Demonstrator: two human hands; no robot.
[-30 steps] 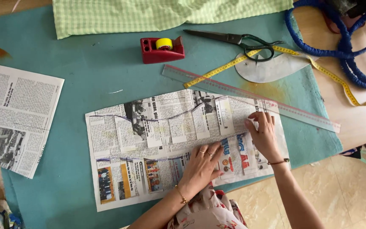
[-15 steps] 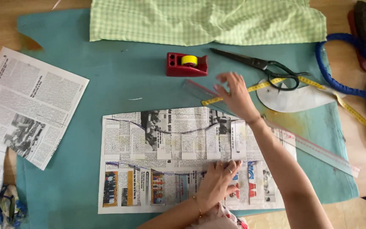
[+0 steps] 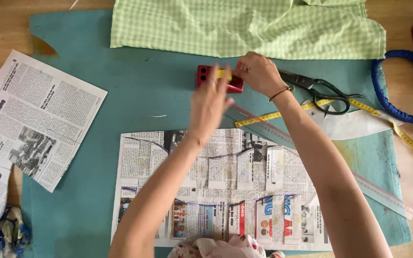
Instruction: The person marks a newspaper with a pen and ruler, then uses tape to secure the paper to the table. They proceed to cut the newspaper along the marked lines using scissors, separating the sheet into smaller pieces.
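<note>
On the teal mat (image 3: 96,119), both hands have left the marked newspaper (image 3: 216,191) and come up to the red tape dispenser (image 3: 206,75) above it, left hand (image 3: 211,102) steadying it, right hand (image 3: 259,71) pinching the yellow tape.

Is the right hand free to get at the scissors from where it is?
Probably yes. The right hand is on the red tape dispenser, and the scissors lie uncovered just beside its wrist, with nothing between.
</note>
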